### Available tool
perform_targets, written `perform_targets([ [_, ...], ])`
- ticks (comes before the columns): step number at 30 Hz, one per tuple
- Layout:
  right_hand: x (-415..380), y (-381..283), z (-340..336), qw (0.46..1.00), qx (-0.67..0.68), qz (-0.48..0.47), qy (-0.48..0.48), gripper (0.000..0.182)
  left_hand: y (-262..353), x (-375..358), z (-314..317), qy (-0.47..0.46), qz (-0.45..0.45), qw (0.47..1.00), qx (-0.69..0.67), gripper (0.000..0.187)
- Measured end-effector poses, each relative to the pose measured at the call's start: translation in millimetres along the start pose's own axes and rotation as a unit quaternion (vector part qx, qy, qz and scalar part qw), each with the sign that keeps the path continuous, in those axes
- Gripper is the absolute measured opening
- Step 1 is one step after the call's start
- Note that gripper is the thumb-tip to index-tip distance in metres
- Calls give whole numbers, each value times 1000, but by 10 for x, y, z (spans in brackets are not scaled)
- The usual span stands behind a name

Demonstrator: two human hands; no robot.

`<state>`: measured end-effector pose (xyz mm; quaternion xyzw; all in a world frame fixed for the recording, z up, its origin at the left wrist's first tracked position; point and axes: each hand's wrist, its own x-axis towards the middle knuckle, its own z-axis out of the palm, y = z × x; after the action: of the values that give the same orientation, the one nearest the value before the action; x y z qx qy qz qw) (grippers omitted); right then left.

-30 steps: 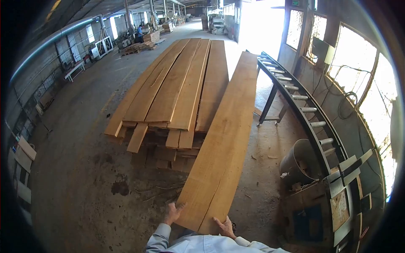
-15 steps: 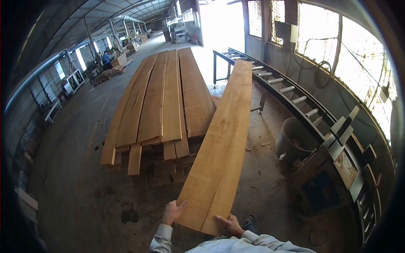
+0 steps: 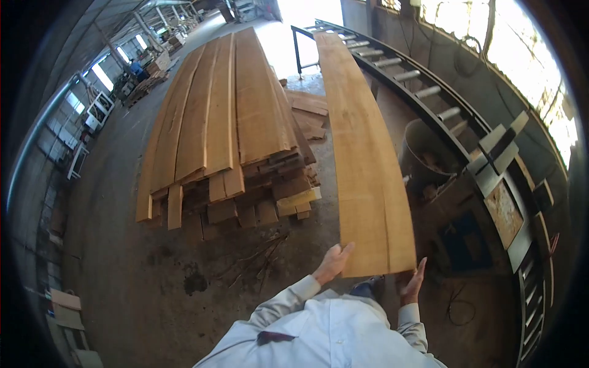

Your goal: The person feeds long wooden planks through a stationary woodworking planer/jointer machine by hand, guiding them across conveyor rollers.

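Note:
A long, wide wooden plank [image 3: 365,153] stretches away from me, its far end at the roller conveyor [image 3: 405,76] and its near end between my hands. My left hand [image 3: 333,262] grips the near left corner, thumb on the top face. At the near right corner, my right hand [image 3: 412,282] is against the edge, its fingers pointing up and its palm partly hidden by the board. Left of the plank lies a tall stack of boards [image 3: 202,116], with a gap of floor between them.
A round bin [image 3: 423,147] stands under the conveyor, beside a machine table [image 3: 504,208] on the right. Wood scraps [image 3: 307,107] lie behind the stack. Thin sticks [image 3: 261,254] are on the floor. Far left, a person in blue [image 3: 138,71] is near a pallet.
The plank's near end has swung right, away from the stack, and both my hands have moved right with it. My right hand's fingers now point up at the edge. The view has tilted down.

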<state>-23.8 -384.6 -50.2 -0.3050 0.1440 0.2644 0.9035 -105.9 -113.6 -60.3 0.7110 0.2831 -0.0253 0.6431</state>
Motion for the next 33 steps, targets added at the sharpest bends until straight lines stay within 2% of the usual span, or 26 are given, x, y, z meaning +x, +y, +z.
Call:
perform_targets([
  [3,-1,-347,-175,986,147,-59,-44,61,439,83,663,-72,-65,994,-50,53],
  [6,-49,-542,-99,983,159,-81,-33,64,379,273,1245,-160,-97,980,-60,53],
  [7,-64,-584,-35,988,131,-73,-20,65,475,284,1402,-187,-110,973,-80,52],
  [9,3,-606,-319,996,57,-58,27,67,710,304,1675,-240,-133,954,-116,51],
  [12,50,-739,-577,998,-4,-26,59,66,1139,379,1953,-290,-157,942,-58,50],
  [15,212,-1059,-715,988,35,-53,138,63,1042,724,2147,-402,-167,899,-51,46],
  [18,346,-1337,-727,979,38,-101,172,59,1210,1068,2166,-431,-106,887,129,45],
  [22,600,-1637,-1071,963,44,-133,229,56,1145,1675,2018,-284,-32,952,112,44],
  [24,703,-1843,-1132,953,41,-159,256,53,1215,1980,1863,-228,-75,970,48,45],
  [26,834,-2057,-1266,937,48,-182,294,53,1273,2383,1762,-200,-77,977,-11,43],
  [28,935,-2174,-1359,895,-108,-229,367,55,1363,2828,1572,-165,-66,983,-51,43],
  [33,1097,-2706,-1212,842,-158,-165,488,62,1894,4005,1435,-67,-30,989,-132,45],
])
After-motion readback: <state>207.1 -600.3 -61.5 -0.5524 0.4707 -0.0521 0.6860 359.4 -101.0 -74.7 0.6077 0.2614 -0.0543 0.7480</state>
